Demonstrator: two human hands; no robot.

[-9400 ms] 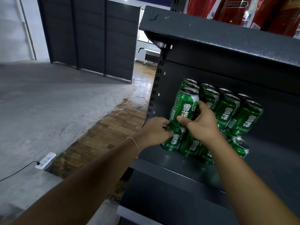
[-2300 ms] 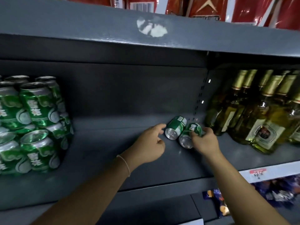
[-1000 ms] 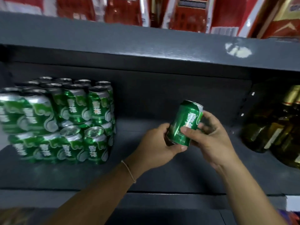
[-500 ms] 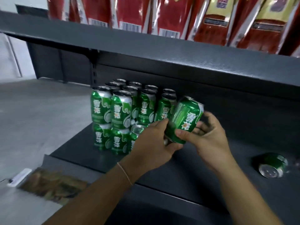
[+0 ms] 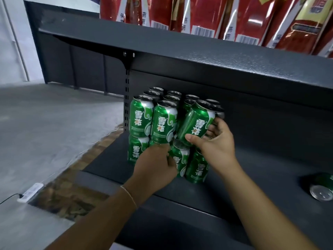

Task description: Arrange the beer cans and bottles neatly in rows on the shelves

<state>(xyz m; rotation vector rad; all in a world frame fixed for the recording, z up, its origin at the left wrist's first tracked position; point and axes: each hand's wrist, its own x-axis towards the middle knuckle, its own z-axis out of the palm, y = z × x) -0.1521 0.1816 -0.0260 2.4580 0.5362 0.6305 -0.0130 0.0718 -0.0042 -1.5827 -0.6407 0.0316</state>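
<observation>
Green beer can, white lettering, tilted against the two-tier stack of cans, gripped by right hand. Left hand curled around a lower can. Dark grey shelf; another can lying on its side. Concrete floor beyond.

Grey concrete floor at left, giving way to a strip of worn wood flooring beside the shelving. Dark partition panels behind, against a pale wall. White power strip with a black cord on the concrete. Soft, even light.
</observation>
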